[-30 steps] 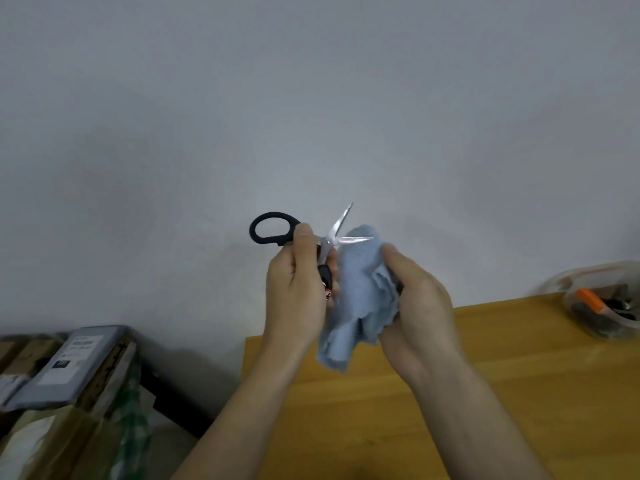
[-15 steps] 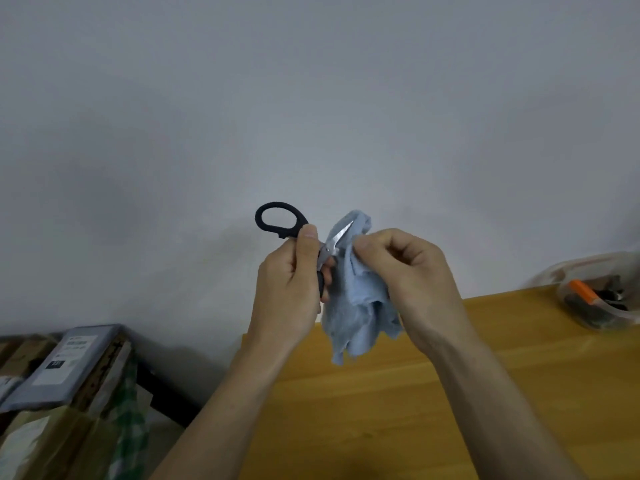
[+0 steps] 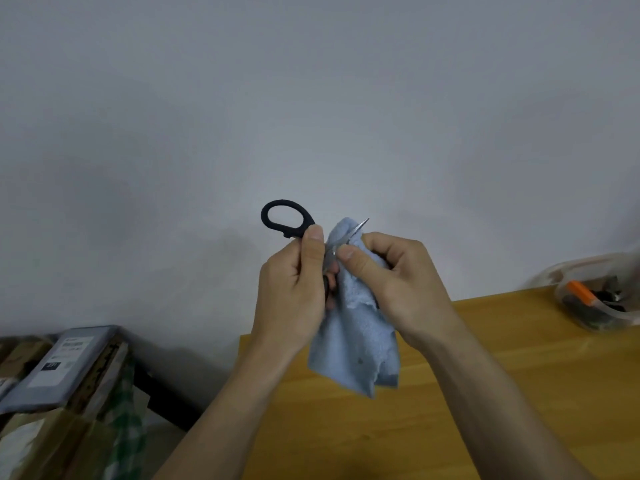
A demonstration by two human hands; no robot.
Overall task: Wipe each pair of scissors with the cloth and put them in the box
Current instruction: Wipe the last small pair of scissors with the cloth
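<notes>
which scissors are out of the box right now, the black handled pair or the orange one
The black-handled scissors, held up in the left hand; the orange-handled pair lies in the clear box.

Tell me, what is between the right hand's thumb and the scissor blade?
The blue cloth. In the head view, the right hand pinches a fold of it around the blade of the scissors, whose tip pokes out above.

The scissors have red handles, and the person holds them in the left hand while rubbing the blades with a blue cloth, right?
Not quite: the head view shows the scissors have black handles, not red. The rest holds: the left hand holds them while the right hand rubs the blades with the blue cloth.
</notes>
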